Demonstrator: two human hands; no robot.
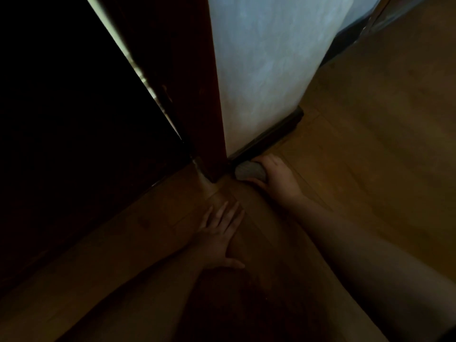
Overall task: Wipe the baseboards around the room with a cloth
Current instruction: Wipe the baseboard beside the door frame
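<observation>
Across the lower half and up toward 2 o'clock, a brown wooden floor (370, 119) fills most of the dim view. From 9 to 11 o'clock stands a very dark door (74, 119), a thin bright slit of light along its edge. Beside it, at 12 o'clock, a dark reddish door frame (209, 95) runs down to the floor. Just right of the frame, toward 1 o'clock, rises a pale bluish-white wall (266, 70). Along the foot of that wall lies a dark baseboard (271, 134), slanting from near the centre toward 2 o'clock. Two bare forearms reach in from 5 and 7 o'clock. The left hand (219, 233) rests flat on the floor just below centre, fingers straight and together, pointing toward 12 o'clock, its grip holding nothing. The right hand (276, 174) sits just right of centre, fingers curled, its grip closed around a grey cloth (249, 170). The bunched cloth lies at the baseboard's near end, next to the foot of the door frame; whether it touches the baseboard cannot be told
</observation>
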